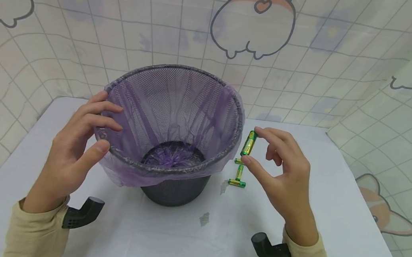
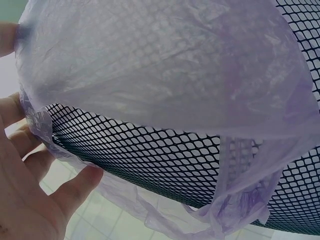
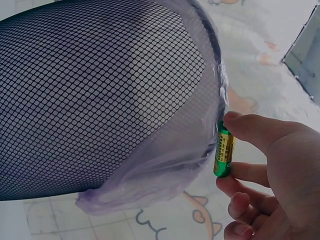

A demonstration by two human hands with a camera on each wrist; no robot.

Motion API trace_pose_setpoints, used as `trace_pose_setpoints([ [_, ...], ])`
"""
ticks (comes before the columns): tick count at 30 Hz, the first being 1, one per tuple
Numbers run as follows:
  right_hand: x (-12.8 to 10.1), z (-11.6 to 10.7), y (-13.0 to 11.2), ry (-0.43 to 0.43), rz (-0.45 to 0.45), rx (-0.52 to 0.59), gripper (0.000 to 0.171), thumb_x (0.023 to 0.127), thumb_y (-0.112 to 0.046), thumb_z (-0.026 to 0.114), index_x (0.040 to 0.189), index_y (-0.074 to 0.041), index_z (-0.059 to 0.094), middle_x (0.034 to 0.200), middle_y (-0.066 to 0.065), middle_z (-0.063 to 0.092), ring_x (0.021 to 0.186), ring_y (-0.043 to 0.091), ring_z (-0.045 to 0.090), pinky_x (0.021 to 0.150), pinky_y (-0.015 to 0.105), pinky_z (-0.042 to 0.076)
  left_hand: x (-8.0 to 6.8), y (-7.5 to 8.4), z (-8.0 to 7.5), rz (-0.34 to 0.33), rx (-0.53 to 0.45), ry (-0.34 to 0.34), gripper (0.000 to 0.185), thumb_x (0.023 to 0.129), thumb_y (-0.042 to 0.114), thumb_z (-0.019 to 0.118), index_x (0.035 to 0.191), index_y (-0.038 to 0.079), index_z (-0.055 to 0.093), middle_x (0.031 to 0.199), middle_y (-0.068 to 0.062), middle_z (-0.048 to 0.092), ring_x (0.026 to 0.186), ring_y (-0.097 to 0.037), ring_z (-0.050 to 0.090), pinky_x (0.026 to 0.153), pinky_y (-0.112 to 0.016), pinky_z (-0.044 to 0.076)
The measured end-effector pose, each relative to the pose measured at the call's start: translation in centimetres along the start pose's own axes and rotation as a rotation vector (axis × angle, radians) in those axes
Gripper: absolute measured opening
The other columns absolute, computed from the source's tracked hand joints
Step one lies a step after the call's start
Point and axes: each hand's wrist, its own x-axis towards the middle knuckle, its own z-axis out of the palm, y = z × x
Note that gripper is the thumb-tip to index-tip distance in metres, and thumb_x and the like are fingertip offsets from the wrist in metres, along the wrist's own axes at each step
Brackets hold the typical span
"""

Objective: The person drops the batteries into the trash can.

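The right hand (image 1: 288, 182) is pinching a green battery (image 1: 249, 143) end to end between thumb and forefinger, holding it upright just outside the rim of the mesh bin (image 1: 173, 190). The left hand (image 1: 71, 151) is gripping the opposite rim over the purple bag (image 1: 173, 102) lining it. Spare batteries (image 1: 237, 177) are lying on the table (image 1: 347, 218) just below the right hand's thumb.
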Motion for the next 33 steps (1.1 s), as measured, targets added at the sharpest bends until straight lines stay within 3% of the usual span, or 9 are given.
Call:
trace_pose_setpoints([
  [11,0.7,0.4,-0.8,0.020,-0.022,0.039,0.046,0.077,-0.018,0.079,0.120,-0.004,0.067,0.107,0.012,0.065,0.076,0.009,0.044,0.062,0.017,0.034,0.0,0.0,0.0,0.006,-0.021,0.007,0.016,0.090,0.000,0.055,0.100,-0.012,0.060,0.129,-0.016,0.055,0.145,-0.039,0.023,0.118,-0.029,0.034],
  [23,1.4,0.8,-1.7,0.018,0.018,0.054,0.049,0.071,-0.004,0.080,0.118,-0.004,0.067,0.107,0.011,0.064,0.076,0.011,0.043,0.063,0.017,0.033,0.0,0.0,0.0,0.002,-0.009,0.004,0.016,0.089,-0.001,0.054,0.100,-0.012,0.060,0.129,-0.016,0.055,0.145,-0.038,0.023,0.118,-0.028,0.035],
  [33,1.7,1.1,-2.1,0.020,0.020,0.071,0.046,0.075,-0.012,0.080,0.119,-0.004,0.067,0.108,0.011,0.064,0.075,0.011,0.043,0.063,0.018,0.033,0.0,0.1,-0.1,-0.003,0.019,0.000,0.017,0.089,-0.001,0.054,0.100,-0.011,0.060,0.130,-0.015,0.055,0.145,-0.038,0.023,0.117,-0.027,0.036],
])
